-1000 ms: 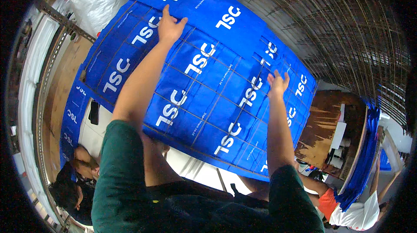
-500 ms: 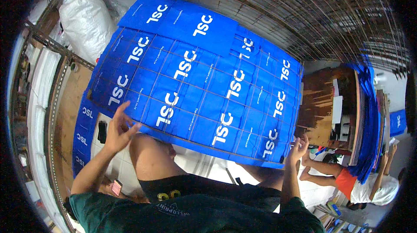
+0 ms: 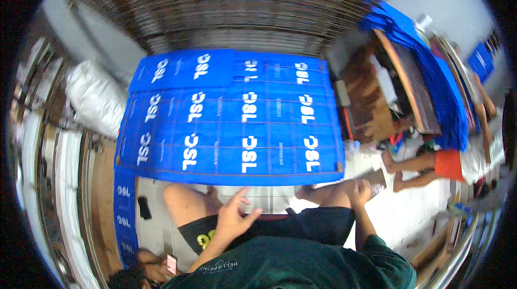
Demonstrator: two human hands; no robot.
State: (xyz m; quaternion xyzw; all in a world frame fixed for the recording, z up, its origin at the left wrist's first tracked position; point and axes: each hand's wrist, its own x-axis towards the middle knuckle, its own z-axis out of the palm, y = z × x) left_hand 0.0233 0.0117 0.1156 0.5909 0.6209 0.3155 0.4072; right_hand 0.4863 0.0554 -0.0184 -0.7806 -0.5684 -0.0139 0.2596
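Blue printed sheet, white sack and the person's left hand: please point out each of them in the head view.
blue printed sheet (image 3: pixel 231 127), head view, middle of its printed face.
white sack (image 3: pixel 94 98), head view, its bulging side.
left hand (image 3: pixel 234 216), head view, back of the hand.

The scene is being lit evenly and brightly, without hard shadows. Straight edges are being bent toward the dark fisheye rim, and the margins are being smeared by blur.

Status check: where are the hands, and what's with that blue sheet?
Left hand open, off the sheet. Right hand by the near right corner, grip unclear. Blue printed sheet lying flat. Nothing on it.
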